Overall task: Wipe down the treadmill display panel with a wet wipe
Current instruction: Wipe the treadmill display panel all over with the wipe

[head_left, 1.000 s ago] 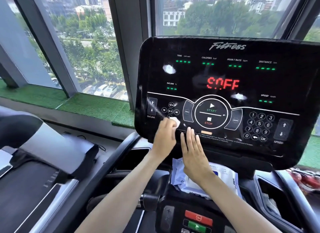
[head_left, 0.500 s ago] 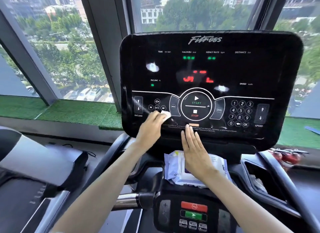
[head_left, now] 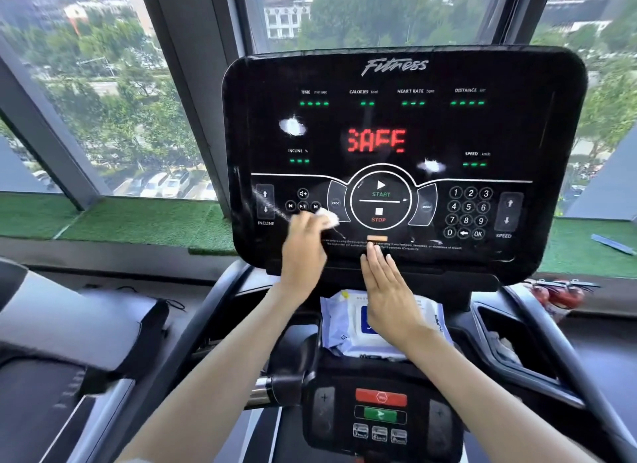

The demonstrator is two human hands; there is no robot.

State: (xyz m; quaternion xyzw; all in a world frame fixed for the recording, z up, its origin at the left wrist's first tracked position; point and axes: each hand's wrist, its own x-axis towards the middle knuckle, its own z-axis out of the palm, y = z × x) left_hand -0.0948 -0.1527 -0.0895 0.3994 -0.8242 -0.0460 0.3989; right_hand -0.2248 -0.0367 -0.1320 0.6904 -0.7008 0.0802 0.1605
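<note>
The black treadmill display panel (head_left: pixel 517 125) stands upright ahead, lit with red "SAFE" letters and green dashes. My left hand (head_left: pixel 303 249) presses a small white wet wipe (head_left: pixel 329 218) against the panel's lower left, just under the media buttons. A wet streak runs left from the wipe toward the INCLINE arrows. Two white smudges sit on the glass, one at upper left (head_left: pixel 292 126) and one right of centre (head_left: pixel 431 166). My right hand (head_left: pixel 387 290) lies flat with straight fingers, its tips touching the panel's bottom edge.
A blue and white pack of wipes (head_left: pixel 341 321) lies in the console tray under my right hand. Below are red and green console buttons (head_left: pixel 381 405). Another treadmill (head_left: pixel 69 342) stands at left. Large windows and a green turf ledge (head_left: pixel 138 221) lie behind.
My left hand has slid the wipe slightly right and up along the lower left of the panel. The camera view has shifted, and the red display changed to "SAFE". My right hand stays put.
</note>
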